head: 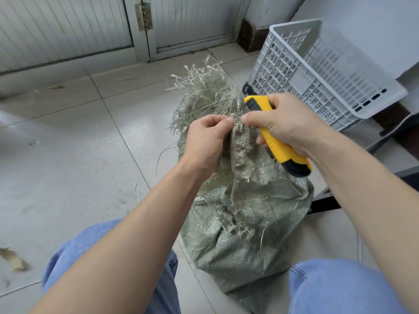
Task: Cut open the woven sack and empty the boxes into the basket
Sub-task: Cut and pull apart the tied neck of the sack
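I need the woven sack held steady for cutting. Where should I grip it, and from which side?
Likely the bunched neck of the woven sack, just below the frayed strands, from above: the cloth gathers narrow there, while the body below is wide and slack. The left hand pinches there; the right hand holds the yellow utility knife.

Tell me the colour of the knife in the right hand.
Yellow with black ends, utility knife, seen in the head view.

Tiled floor (68, 155), ribbed white door (68, 23), metal hinge (143, 16), dry leaf (15, 260)
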